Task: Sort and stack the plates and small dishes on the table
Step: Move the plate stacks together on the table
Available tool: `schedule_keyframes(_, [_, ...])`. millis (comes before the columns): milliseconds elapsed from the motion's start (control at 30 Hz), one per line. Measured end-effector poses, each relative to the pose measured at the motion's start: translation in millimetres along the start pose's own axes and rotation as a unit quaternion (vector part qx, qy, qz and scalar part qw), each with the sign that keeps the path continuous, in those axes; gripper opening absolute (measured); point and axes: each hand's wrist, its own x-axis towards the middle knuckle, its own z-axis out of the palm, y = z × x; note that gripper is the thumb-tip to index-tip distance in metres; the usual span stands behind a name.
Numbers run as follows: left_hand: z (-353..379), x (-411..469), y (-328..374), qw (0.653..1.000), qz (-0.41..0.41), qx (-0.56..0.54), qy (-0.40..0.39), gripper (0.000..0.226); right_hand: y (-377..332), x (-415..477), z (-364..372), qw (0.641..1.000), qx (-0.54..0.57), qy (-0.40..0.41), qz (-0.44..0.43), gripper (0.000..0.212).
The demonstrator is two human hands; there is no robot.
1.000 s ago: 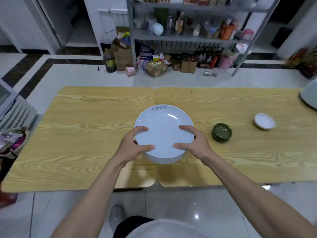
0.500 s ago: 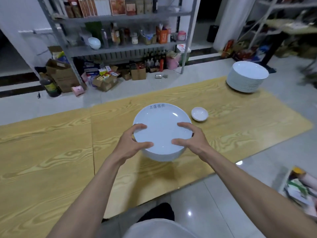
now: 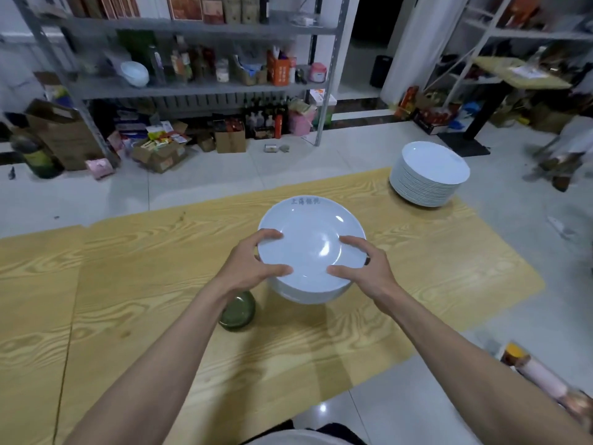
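Note:
I hold a short stack of white plates [image 3: 311,239] above the wooden table [image 3: 134,268]; blue lettering marks the top plate's far rim. My left hand [image 3: 253,263] grips the stack's left edge, thumb on top. My right hand [image 3: 362,268] grips the right edge the same way. A tall stack of white plates [image 3: 430,175] stands at the table's far right corner. A small dark green dish [image 3: 238,311] sits on the table just under my left wrist, partly hidden by it.
Metal shelves [image 3: 192,85] with bottles and boxes line the back wall, cardboard boxes on the floor below. A second shelf and a dark table base [image 3: 481,123] stand at the right. A packet [image 3: 539,377] lies on the tiled floor by the table's near right edge.
My view has swung right along the table while both hands keep the plate stack. The tall plate stack has come closer, and the small white dish seen earlier is out of sight.

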Motion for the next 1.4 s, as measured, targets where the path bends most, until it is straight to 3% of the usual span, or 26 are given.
schedule_keyframes(200, [35.7, 48.6, 21.4, 1.000, -0.013, 0.006, 0.000, 0.060, 4.4, 46.2, -46.4, 1.000, 0.015, -0.001, 0.014, 0.076])
schedule_keyframes(767, [183.7, 211.0, 34.9, 0.997, -0.064, -0.008, 0.040, 0.064, 46.8, 215.3, -204.6, 0.998, 0.017, -0.057, 0.034, 0.064])
schedule_keyframes(1400, [220.6, 341.0, -21.8, 0.992, -0.108, -0.027, 0.053, 0.066, 106.9, 333.3, -225.6, 0.997, -0.009, -0.045, 0.064, 0.061])
